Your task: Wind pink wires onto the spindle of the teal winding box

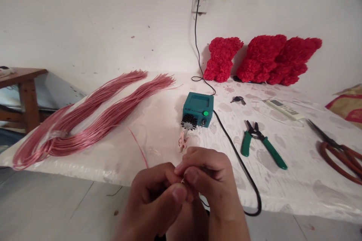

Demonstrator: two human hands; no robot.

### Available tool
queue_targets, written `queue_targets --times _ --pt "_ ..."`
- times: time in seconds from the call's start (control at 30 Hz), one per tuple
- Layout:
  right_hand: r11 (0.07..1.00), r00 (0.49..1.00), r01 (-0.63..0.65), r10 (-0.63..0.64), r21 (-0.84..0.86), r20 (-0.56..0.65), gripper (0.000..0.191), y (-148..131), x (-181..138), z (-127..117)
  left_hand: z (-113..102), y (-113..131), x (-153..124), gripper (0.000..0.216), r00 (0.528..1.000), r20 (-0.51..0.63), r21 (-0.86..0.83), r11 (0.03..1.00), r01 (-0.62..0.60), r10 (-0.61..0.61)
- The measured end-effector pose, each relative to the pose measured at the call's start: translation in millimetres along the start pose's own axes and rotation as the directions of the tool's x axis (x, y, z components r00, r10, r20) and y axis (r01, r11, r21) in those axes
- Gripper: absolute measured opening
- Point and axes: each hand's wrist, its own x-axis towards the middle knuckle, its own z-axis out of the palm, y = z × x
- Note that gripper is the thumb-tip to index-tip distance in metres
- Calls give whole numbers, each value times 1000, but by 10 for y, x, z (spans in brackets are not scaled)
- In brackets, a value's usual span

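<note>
A single pink wire (137, 146) runs from the table into my left hand (158, 199), whose thumb and forefinger are pinched closed on it. Against those fingertips, my right hand (210, 175) is closed in a pinch too. Between the two thumbs shows a small shiny bit, seemingly the wire's end; its details are too small to tell. Just beyond my fingers stands a teal machine (198, 107) with a round black brush (189, 122), a green button and a small pink clip-like piece (183, 141) in front.
A long bundle of pink wires (93, 135) lies to the left. Green-handled wire strippers (261, 143), scissors (339, 152), a remote control (284, 109) and keys (238, 100) are on the right. Red flower bears (224, 58) stand by the wall. A black cable (240, 165) hangs over the table's front edge.
</note>
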Motion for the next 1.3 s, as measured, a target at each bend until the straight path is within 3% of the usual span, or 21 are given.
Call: queue_targets --times 0.2,0.3,0.4,0.5,0.6,0.7,0.77,0.87,0.93,1.0,1.1,1.2,1.3 --pt "984 999 6 1 -176 39 36 -19 -19 -11 -72 -94 24 36 991 137 -60 998 0 8" --pt "988 996 15 -2 -153 84 30 -25 -22 -16 -92 -144 37 34 984 174 -84 996 -12 26" --pt "1000 996 -18 18 -8 87 16 -19 -16 0 -100 -163 52 29 975 221 -117 993 0 26" --pt "1000 999 10 -9 -8 31 8 -46 -12 10 -86 -110 39 34 986 169 -67 998 8 3" --pt "958 994 100 -108 -267 -15 8 -182 -47 -1 -57 6 -15 37 1000 15 163 986 -27 25" --pt "792 979 182 -201 -583 33 21 -419 -130 -9 -58 108 -89 31 993 -45 418 905 -82 111" --pt "560 955 286 -236 -777 181 30 -582 -177 -4 -97 128 -135 32 993 -22 493 865 -93 119" --pt "173 840 541 -153 -823 520 26 -760 -184 2 -182 93 -188 32 991 58 543 829 -134 122" --pt "28 745 666 -54 -745 664 24 -825 -162 -4 -222 57 -215 28 987 112 556 816 -159 116" --pt "-48 699 714 -17 -699 715 23 -857 -151 -21 -237 29 -236 25 984 162 524 839 -148 72" --pt "-91 673 735 -27 -672 739 22 -862 -169 -43 -242 3 -244 28 967 254 401 909 -113 8" --pt "-99 649 758 3 -645 761 10 -855 -178 -23 -264 -8 -216 28 943 334 351 930 -105 -19" --pt "-89 613 790 100 -606 784 12 -877 -132 27 -302 1 -165 25 920 385 354 932 -78 -69"
